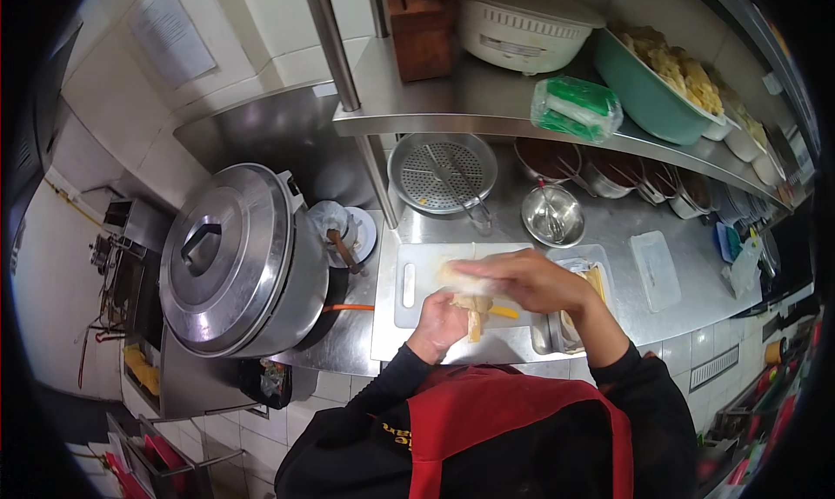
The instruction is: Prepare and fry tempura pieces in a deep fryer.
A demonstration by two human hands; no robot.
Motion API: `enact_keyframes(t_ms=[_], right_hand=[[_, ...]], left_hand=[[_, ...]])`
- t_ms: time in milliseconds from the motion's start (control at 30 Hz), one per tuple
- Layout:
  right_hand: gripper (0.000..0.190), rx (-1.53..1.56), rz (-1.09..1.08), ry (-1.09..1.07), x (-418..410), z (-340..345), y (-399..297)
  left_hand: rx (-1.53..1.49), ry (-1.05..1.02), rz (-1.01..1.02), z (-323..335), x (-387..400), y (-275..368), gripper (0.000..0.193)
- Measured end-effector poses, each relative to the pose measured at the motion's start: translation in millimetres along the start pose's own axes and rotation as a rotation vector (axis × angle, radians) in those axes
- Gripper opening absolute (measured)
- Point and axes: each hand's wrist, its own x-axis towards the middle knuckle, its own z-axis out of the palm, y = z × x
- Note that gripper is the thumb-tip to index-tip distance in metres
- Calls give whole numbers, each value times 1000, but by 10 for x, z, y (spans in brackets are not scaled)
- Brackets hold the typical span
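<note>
Over a white cutting board, my left hand holds a pale, dough-like food piece with a yellowish strip sticking out towards me. Just above it, my right hand is blurred, with something whitish and flat at its fingers; its exact hold is unclear. A yellow strip lies on the board to the right of my left hand. Beside the board, partly under my right forearm, are a clear plastic container with yellow slices and a metal container.
A large lidded steel pot stands left. Behind the board are a perforated steamer tray with tongs and a steel bowl with a whisk. A plastic lid lies right. A steel shelf overhangs the counter.
</note>
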Motion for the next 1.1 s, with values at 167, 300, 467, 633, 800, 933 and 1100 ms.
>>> enact_keyframes(t_ms=[167,300,467,633,800,933,1100], right_hand=[[55,-316,24,12,-39,208,-9],[75,-334,319,360,-162,330,-157],[76,119,598,207,-253,424,124],[51,688,619,246,-367,482,365],[42,942,698,232,-495,547,500],[41,966,598,156,-519,591,483],[33,1017,660,379,-500,704,515]], left_hand=[[-52,-166,-8,135,1,-101,42],[50,-66,105,350,-97,-181,50],[26,-211,113,196,-97,-215,50],[259,-260,-102,151,-163,-153,40],[404,-240,-148,231,-187,-151,45],[568,17,-167,203,-240,-70,48],[507,-261,-287,163,-148,57,55]])
